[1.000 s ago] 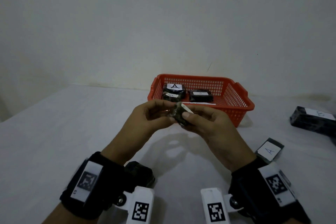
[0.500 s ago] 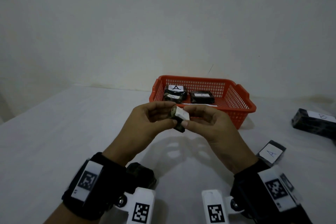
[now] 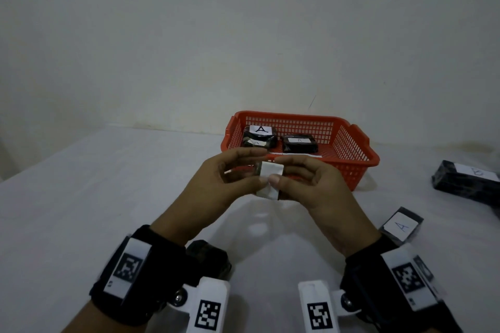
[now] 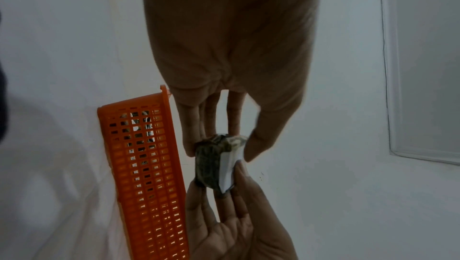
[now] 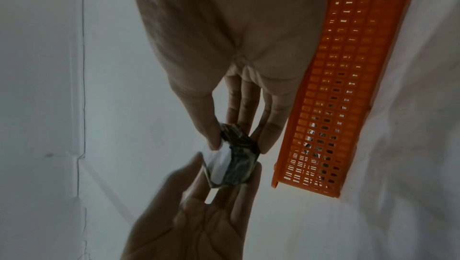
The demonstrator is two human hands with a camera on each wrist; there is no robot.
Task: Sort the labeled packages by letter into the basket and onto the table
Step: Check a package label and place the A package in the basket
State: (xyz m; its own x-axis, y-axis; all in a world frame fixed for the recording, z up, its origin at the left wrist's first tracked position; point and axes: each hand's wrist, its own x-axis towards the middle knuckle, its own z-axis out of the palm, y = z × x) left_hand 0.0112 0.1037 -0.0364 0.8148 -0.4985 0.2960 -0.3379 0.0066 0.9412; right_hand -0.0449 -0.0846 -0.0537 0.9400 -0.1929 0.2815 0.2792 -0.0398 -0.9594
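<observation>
Both hands hold one small dark package (image 3: 270, 180) with a white label above the table, just in front of the orange basket (image 3: 351, 159). My left hand (image 3: 238, 170) pinches its left end and my right hand (image 3: 286, 176) pinches its right end, thumb on the label. The label's letter is not readable. In the wrist views the same package (image 4: 216, 164) (image 5: 236, 158) sits between the fingertips of both hands. Inside the basket lie packages labeled A (image 3: 260, 136) (image 3: 299, 142).
Near my right forearm a package labeled A (image 3: 401, 227) lies on the white table (image 3: 81, 197). A longer dark package (image 3: 468, 180) with a white label lies at the far right. Another dark package (image 3: 208, 257) shows under my left wrist. A white wall stands behind the basket.
The package has been turned in my fingers so its white label faces up toward me. Both hands stayed in front of the basket.
</observation>
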